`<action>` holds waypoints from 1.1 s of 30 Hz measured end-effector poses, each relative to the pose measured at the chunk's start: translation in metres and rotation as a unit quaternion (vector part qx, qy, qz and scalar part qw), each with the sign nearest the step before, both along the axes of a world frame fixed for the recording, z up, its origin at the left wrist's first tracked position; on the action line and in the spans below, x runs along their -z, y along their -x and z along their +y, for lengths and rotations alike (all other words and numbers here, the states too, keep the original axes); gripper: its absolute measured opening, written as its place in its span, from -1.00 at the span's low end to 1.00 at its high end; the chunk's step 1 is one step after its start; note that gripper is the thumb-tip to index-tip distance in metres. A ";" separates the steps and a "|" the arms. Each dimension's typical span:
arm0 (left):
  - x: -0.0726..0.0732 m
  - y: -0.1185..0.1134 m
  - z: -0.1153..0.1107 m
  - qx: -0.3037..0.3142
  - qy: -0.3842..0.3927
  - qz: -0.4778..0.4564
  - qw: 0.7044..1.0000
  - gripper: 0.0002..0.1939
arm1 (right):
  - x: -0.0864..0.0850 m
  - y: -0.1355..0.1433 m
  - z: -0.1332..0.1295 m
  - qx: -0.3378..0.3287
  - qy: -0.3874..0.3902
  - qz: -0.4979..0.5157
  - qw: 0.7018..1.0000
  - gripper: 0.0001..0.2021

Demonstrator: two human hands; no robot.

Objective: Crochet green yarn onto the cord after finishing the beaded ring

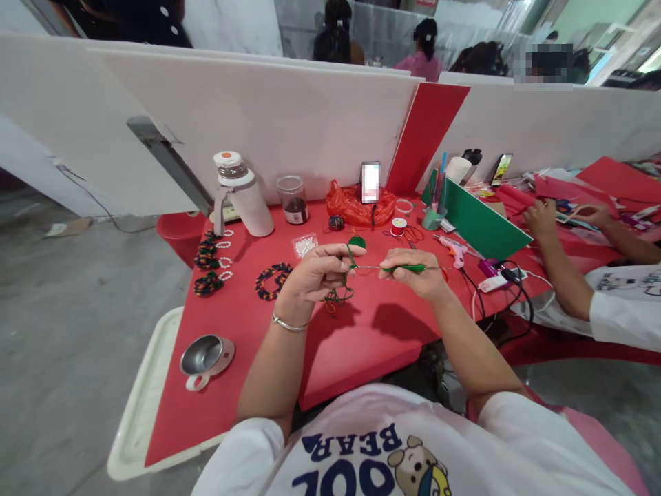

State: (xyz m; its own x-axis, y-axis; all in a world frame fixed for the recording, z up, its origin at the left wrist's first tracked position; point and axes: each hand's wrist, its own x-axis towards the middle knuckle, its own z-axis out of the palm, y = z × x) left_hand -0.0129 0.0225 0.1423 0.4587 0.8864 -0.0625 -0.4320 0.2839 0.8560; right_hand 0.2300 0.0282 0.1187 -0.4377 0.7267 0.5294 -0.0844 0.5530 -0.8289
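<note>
My left hand (pixel 316 272) is closed on green yarn (pixel 345 280), with a strand looped up over the index finger. In my right hand (pixel 424 277) is a crochet hook (pixel 407 268), gripped by its green handle. The hook's thin metal shaft points left and meets the yarn at my left fingertips. Loose green yarn hangs below the left hand. A green yarn ball (pixel 357 242) lies just behind the fingers. Left of my left hand, a braided multicoloured ring (pixel 273 281) rests on the red table (pixel 248 344), near a small bag of white beads (pixel 305 245).
Dark tassels with white bead loops (pixel 208 284) and a metal-lined cup (pixel 206 355) are at left. Behind stand a white flask (pixel 248 200), a jar (pixel 292 200) and a phone (pixel 370 182). A glue gun (pixel 454 251) and cables lie right, beside another person's hands (pixel 543 219).
</note>
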 end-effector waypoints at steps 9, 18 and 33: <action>0.009 -0.037 -0.009 -0.313 -0.193 0.104 0.924 -0.54 | 0.027 0.070 -0.025 0.277 0.018 0.080 0.957 -0.76; 0.003 -0.035 -0.009 -0.206 -0.035 -0.074 0.975 -0.34 | 0.043 0.089 -0.025 0.278 -0.028 0.160 0.947 -0.77; -0.001 0.006 0.004 0.022 0.024 -0.044 0.998 -0.48 | -0.005 0.017 0.001 0.076 -0.173 -0.014 0.982 -0.84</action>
